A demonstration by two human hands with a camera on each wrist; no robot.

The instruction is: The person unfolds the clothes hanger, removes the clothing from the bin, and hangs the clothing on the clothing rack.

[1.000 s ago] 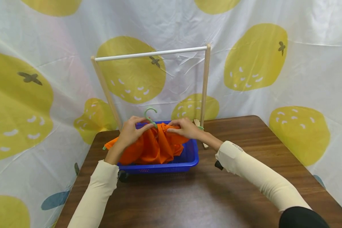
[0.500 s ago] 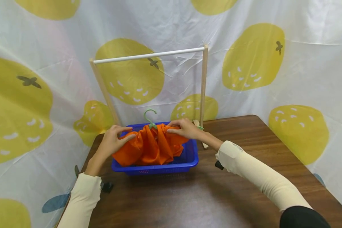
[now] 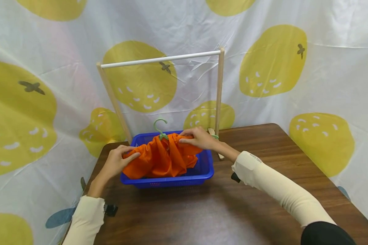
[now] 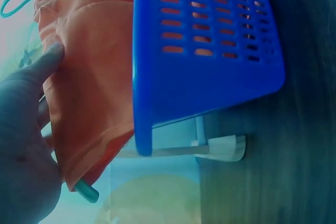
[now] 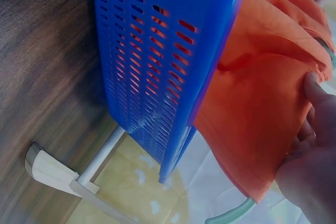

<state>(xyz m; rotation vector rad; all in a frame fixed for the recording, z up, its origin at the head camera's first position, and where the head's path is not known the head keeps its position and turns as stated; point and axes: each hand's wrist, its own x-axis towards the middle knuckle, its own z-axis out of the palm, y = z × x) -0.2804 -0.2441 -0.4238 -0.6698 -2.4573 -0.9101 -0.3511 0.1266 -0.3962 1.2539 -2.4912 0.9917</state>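
An orange garment [image 3: 168,158] sits bunched over a light green clothes hanger [image 3: 163,136], whose hook stands up above the neckline. Most of the cloth lies in a blue plastic basket [image 3: 178,181]. My left hand [image 3: 114,162] pinches the garment's left shoulder, thumb [image 4: 52,59] in front and fingers behind the cloth. On the opposite shoulder my right hand [image 3: 199,137] pinches the fabric near the neckline. In the left wrist view one hanger tip [image 4: 86,191] pokes out of the cloth; the right wrist view shows the other green arm end [image 5: 231,214] emerging too. The hanger's middle is hidden.
Behind the basket stands a rack with a white rod [image 3: 159,60] and wooden posts [image 3: 219,92]; its right foot [image 3: 220,157] rests on the brown table [image 3: 184,217]. A lemon-print curtain [image 3: 202,30] hangs close behind the table.
My left hand has moved from beside the hanger's neck outward and down to the left shoulder, and the cloth there is spread wider. My right hand has stayed in place.
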